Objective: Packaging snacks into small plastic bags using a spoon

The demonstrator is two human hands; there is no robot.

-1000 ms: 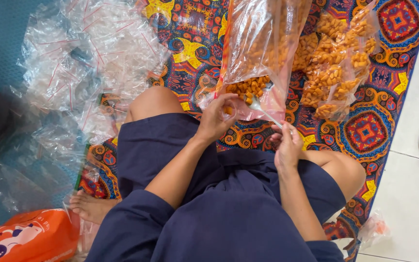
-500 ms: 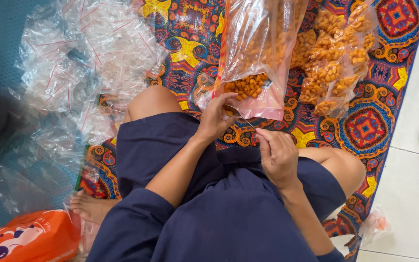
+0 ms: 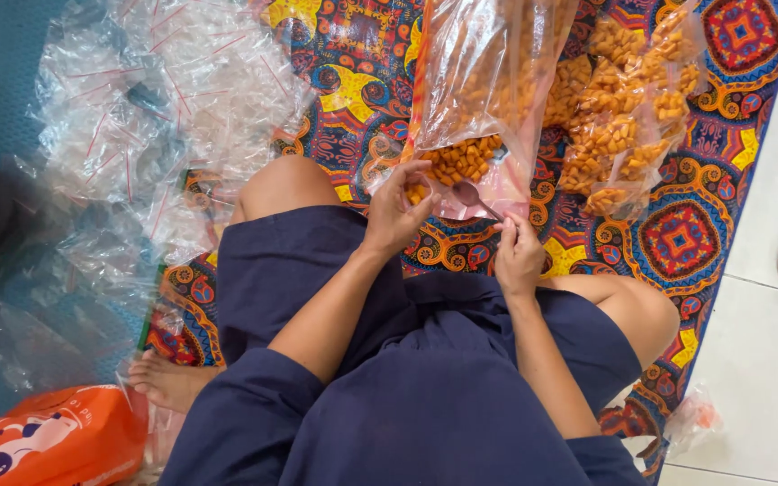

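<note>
The left hand curls its fingers around the mouth of a big clear bag of orange snacks, which lies just ahead of both hands on a patterned mat. The right hand sits close beside it, fingers pinched together near the bag's lower edge — what it pinches is too small to tell. Small filled packets lie beyond the right hand, and a heap of empty clear bags spreads out beyond the left one — well apart from the snack bag.

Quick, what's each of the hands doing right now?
Left hand: closed on the edge of the big snack bag.
Right hand: fingers pinched on the bag's lower edge.
</note>
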